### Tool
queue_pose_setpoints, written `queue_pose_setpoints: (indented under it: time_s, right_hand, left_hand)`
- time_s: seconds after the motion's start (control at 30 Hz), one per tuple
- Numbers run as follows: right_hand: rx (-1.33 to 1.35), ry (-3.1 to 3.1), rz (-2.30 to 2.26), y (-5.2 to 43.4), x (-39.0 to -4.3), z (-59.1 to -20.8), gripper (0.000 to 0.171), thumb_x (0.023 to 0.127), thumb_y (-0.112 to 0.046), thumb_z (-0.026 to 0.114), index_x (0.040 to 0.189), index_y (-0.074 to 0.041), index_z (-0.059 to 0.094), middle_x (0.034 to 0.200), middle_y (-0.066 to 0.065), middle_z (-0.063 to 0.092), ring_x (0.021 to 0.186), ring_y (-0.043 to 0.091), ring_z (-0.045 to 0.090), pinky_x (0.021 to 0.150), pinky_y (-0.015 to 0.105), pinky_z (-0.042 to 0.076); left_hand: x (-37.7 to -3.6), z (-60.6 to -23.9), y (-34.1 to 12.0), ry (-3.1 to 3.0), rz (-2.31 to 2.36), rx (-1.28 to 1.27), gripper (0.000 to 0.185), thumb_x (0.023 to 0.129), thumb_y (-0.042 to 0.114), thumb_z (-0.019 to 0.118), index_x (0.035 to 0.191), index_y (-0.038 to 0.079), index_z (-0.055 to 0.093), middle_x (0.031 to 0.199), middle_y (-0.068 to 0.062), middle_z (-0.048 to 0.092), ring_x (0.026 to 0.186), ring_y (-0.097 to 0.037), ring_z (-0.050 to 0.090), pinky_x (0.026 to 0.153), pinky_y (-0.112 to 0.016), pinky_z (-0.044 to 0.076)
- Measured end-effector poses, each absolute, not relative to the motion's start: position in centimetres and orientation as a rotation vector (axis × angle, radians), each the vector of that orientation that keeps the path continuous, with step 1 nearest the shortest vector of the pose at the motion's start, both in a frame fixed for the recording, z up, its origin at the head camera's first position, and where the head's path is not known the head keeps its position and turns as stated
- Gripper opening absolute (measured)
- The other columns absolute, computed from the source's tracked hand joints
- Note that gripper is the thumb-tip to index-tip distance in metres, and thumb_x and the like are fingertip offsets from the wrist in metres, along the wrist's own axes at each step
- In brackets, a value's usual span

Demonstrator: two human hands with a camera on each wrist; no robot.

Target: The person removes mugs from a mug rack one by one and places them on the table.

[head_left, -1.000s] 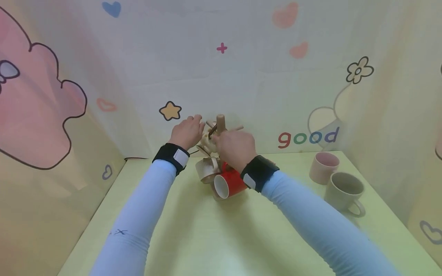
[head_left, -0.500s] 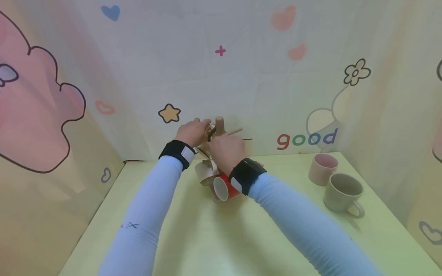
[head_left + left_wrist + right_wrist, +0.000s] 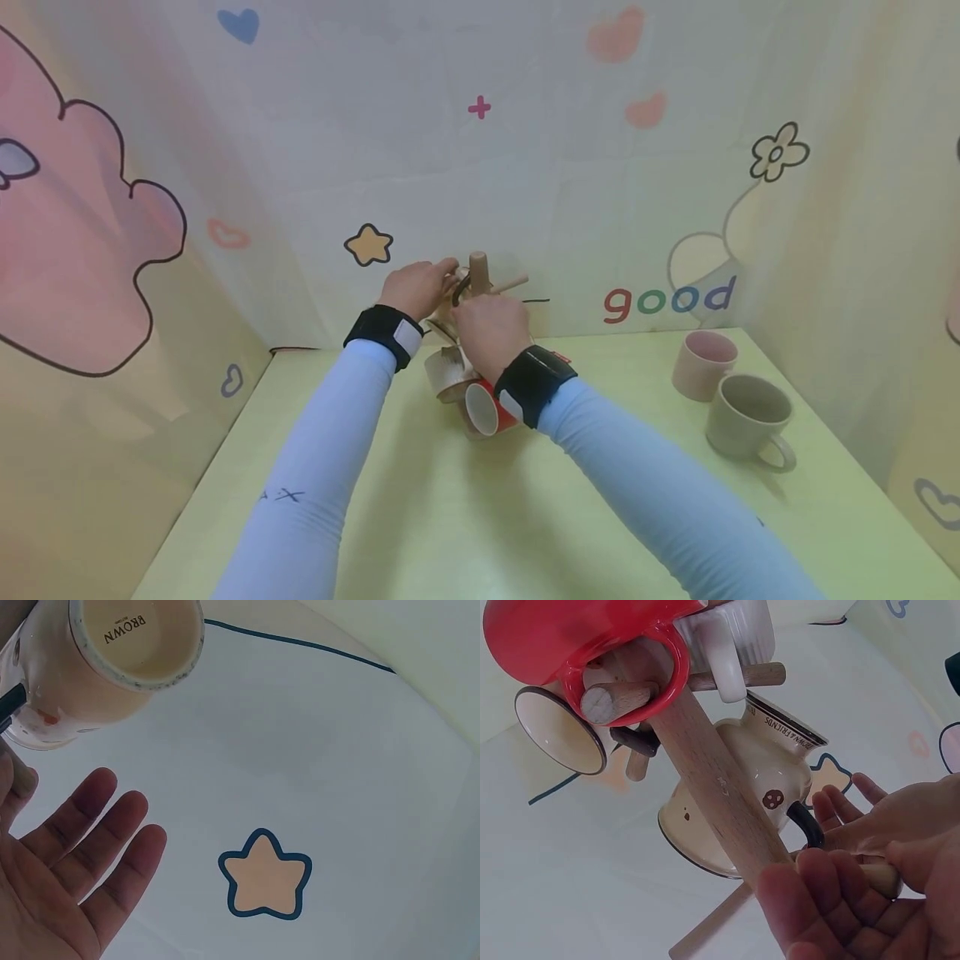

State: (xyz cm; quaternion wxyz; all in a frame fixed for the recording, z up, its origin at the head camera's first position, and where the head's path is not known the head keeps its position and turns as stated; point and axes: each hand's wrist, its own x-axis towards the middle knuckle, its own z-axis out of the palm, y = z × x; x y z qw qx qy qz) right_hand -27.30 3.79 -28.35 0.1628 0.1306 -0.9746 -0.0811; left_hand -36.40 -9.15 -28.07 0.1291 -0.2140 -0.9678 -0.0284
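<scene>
Towards the right edge of the pale green surface [image 3: 450,533], a grey ceramic mug [image 3: 746,417] and a pink ceramic mug [image 3: 701,365] are seen standing side by side. Near the far edge, a wooden mug tree [image 3: 478,275] carries a red mug [image 3: 491,406] low on its near side. The right hand [image 3: 489,329] is curled round an upper peg of the tree. The left hand [image 3: 416,287] is spread open just beside a cream enamel mug [image 3: 105,664] hung there.
</scene>
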Motion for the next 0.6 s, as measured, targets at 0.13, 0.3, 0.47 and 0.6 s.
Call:
queue_pose_setpoints:
  time_s: [0.13, 0.3, 0.47, 0.6]
  right_hand:
    - [0.393, -2.8, -0.221, 4.1, -27.4, -28.4, 0.02, 0.099, -0.03, 0.061, 0.114, -0.022, 0.073, 0.073, 0.001, 0.06, 0.058, 0.016, 0.055, 0.045, 0.028, 0.045]
    - [0.355, -2.797, -0.095, 4.8, -27.6, -28.5, 0.021, 0.1, -0.031, 0.059, 0.104, -0.018, 0.076, 0.07, 0.001, 0.059, 0.059, 0.017, 0.057, 0.047, 0.031, 0.047]
    - [0.341, -2.771, 0.005, 5.6, -27.8, -28.6, 0.031, 0.101, -0.034, 0.058, 0.088, -0.01, 0.073, 0.062, 0.001, 0.055, 0.056, 0.018, 0.057, 0.046, 0.035, 0.048]
    - [0.365, -2.784, 0.029, 6.1, -28.0, -28.6, 0.023, 0.096, -0.029, 0.064, 0.082, -0.012, 0.069, 0.062, 0.001, 0.055, 0.056, 0.018, 0.055, 0.045, 0.037, 0.046]
  left_hand:
    - [-36.4, -28.0, -9.2, -2.807, -0.071, -0.599, 0.036, 0.105, 0.033, 0.048, 0.134, 0.015, 0.057, 0.083, -0.009, 0.068, 0.069, -0.023, 0.062, 0.064, -0.035, 0.055]
    - [-36.2, -28.0, -9.4, -2.79, -0.045, -0.573, 0.034, 0.104, 0.033, 0.05, 0.129, 0.013, 0.06, 0.083, -0.009, 0.069, 0.069, -0.023, 0.063, 0.064, -0.036, 0.056]
    - [-35.9, -28.0, -9.6, -2.77, -0.022, -0.56, 0.031, 0.104, 0.031, 0.051, 0.124, 0.011, 0.062, 0.084, -0.01, 0.069, 0.068, -0.022, 0.063, 0.062, -0.035, 0.056]
    - [-35.5, -27.9, -9.7, -2.762, -0.006, -0.562, 0.028, 0.104, 0.029, 0.051, 0.121, 0.009, 0.063, 0.083, -0.01, 0.068, 0.068, -0.021, 0.061, 0.061, -0.035, 0.055]
